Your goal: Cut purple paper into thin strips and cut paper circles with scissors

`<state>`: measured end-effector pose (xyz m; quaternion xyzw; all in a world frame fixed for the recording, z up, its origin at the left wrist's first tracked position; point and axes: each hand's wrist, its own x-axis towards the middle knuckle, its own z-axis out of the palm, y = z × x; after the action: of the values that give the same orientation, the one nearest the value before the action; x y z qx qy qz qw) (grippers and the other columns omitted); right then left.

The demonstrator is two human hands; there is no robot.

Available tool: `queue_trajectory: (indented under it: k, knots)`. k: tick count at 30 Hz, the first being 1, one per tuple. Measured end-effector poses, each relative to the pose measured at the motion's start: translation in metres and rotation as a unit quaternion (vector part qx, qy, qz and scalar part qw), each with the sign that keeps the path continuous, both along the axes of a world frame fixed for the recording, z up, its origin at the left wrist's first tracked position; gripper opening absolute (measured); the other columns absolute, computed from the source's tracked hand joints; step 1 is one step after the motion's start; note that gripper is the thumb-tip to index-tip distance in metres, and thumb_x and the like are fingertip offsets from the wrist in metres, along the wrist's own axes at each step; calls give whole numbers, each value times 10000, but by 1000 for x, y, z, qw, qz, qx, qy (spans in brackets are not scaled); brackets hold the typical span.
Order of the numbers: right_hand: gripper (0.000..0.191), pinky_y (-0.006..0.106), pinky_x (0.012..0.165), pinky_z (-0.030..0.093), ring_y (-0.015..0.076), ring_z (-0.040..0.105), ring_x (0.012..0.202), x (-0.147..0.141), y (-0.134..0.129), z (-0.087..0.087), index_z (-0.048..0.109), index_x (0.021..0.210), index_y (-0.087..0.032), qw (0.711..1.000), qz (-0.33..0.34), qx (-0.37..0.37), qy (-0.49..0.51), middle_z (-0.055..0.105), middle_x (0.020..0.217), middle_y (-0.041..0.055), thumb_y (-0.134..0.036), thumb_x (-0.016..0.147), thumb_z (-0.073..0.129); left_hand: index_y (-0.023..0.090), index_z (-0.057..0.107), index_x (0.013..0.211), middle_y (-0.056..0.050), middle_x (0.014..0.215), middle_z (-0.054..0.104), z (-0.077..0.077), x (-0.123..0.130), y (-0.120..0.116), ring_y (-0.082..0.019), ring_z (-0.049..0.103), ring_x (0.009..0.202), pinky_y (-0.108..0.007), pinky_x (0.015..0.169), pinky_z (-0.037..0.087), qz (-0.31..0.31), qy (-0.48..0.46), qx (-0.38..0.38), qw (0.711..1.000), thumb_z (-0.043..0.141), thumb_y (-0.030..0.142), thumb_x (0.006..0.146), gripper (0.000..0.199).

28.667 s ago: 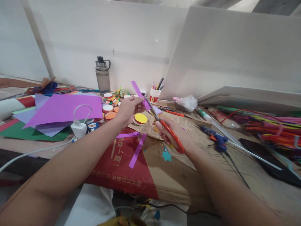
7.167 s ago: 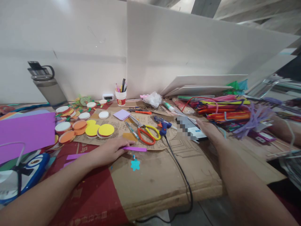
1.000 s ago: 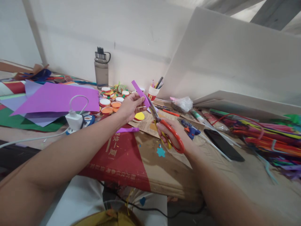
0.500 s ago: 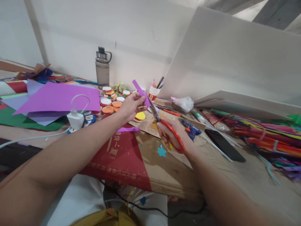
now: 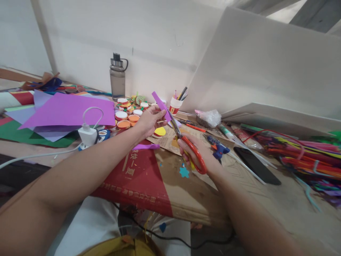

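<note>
Purple strip: The small purple strip (image 5: 161,103) is up in the air, in the fingers of the left hand (image 5: 147,123). One end pokes up past the fingertips, away from the person. The other end comes down to the right of them.

Which way it points: Its long side leans, from far and left to near and right. That near end is at the scissors, so strip and blades make almost one line.

Closest hand: The left one, since it holds the strip. The right hand (image 5: 204,152) is lower and more to the right, and only the blades reach the paper.

Left fingers: Pinched on the strip, thumb on the side we see.

Right fingers: Wrapped around the handles of the scissors (image 5: 192,146).

Scissor blades: Their tips meet the strip just right of the left fingers. I can't tell if they are apart or together.

Under the left fingers: A yellow round piece (image 5: 160,131), and nearer the person another purple strip (image 5: 146,146) lying flat.

Under the right fingers: A blue star shape (image 5: 184,172) on the cardboard (image 5: 191,199).

Left of the left fingers: Little round pots (image 5: 123,124), then a big purple sheet (image 5: 70,111).

Right of the right fingers: A glue gun (image 5: 219,150), then a black phone (image 5: 257,166).
</note>
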<state>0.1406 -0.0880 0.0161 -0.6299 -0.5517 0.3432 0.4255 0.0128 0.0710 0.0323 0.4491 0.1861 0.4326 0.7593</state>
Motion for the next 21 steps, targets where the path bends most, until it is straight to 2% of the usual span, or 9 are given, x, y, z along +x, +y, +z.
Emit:
queue_trajectory:
  k: [12,21]
  knots:
    - [311,203,388,416,93,490,457,-7,0,-1,479,873,-248,1000,-12,6,-17,500,672,-41,-546,888,566,168,568,817,31,693,628,-3,0,-2,-70,590,567,-210,581,505,-25,-2,2,1000,735,117,788,177]
    - [323,205,343,390,90,470,408,-14,-1,0,566,977,-245,998,-54,-4,9,503,637,-51,-547,864,594,164,576,822,22,694,632,-1,-1,-4,-78,586,578,-218,584,498,-28,5,3,1000,692,110,825,128]
